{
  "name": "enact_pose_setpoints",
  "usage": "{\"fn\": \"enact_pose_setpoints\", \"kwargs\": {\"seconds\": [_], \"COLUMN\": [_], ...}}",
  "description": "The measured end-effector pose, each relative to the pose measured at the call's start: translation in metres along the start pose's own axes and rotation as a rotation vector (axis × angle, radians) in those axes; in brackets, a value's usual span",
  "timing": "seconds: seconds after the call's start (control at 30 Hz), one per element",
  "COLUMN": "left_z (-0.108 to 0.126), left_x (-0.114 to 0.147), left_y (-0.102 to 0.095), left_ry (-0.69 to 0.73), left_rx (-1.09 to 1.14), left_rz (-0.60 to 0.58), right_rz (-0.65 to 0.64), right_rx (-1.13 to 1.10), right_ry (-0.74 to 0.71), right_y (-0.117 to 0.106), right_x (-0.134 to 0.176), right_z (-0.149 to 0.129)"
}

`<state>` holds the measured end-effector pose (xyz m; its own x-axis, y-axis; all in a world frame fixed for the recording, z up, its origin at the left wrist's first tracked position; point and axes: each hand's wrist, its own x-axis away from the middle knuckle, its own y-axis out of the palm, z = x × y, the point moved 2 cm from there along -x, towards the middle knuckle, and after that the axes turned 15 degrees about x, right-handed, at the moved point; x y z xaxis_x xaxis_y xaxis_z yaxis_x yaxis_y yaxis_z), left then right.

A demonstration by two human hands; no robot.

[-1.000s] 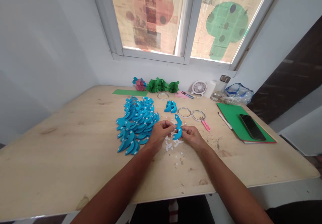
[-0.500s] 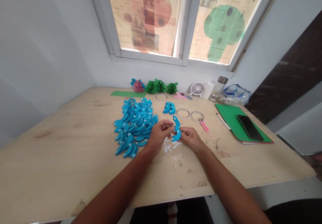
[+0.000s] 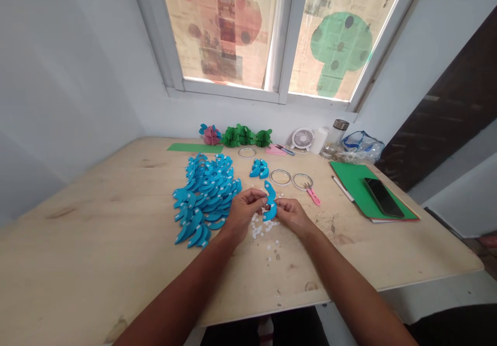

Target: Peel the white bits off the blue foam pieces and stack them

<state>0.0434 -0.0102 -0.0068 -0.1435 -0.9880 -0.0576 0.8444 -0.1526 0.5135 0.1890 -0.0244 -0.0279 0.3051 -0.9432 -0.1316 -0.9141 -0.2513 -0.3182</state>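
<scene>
Both hands worked on a curved blue piece [image 3: 270, 212], held up over the table [image 3: 116, 221], just right of a big pile of blue pieces [image 3: 213, 188]. Left hand [image 3: 245, 208] had thumb and forefinger pinched at its left edge; right hand [image 3: 294, 215] pinched the right edge near the middle. One curved piece or two overlapping ones: couldn't tell at that size, fingers partly in the way.

Step in hand, judging by the pose: fingertip work on the piece, likely at the small white patches it carried. White scraps [image 3: 258, 230] lay scattered beneath, which fit peeling of backing. The next move seemed to call for a light, steady pinch on both sides, no bending of the thin piece. A small blue group [image 3: 259, 169] sat beyond the hands, near two rings [image 3: 280, 184], with pink snips [image 3: 313, 197] touching the right one.

Writing: newspaper [image 3: 301, 71] covered the window panes, its print in columns and headlines, too small to read. No brand legible on the white fan [image 3: 302, 139], bottle [image 3: 334, 143] or dark phone [image 3: 383, 197].
</scene>
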Motion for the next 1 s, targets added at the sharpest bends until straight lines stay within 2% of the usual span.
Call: {"fn": "enact_pose_setpoints", "kwargs": {"seconds": [0.47, 0.73, 1.0], "left_z": [-0.007, -0.008, -0.01], "left_x": [0.003, 0.001, 0.002], "left_y": [0.003, 0.001, 0.001], "left_ry": [0.035, 0.122, 0.149], "left_rx": [0.03, -0.036, -0.058], "left_rz": [0.092, 0.093, 0.1], "right_rz": [0.029, 0.098, 0.101], "right_rx": [0.006, 0.005, -0.035], "right_ry": [0.027, 0.021, 0.05], "right_y": [0.001, -0.002, 0.0], "right_x": [-0.002, -0.002, -0.003], "right_z": [0.006, 0.004, 0.013]}}
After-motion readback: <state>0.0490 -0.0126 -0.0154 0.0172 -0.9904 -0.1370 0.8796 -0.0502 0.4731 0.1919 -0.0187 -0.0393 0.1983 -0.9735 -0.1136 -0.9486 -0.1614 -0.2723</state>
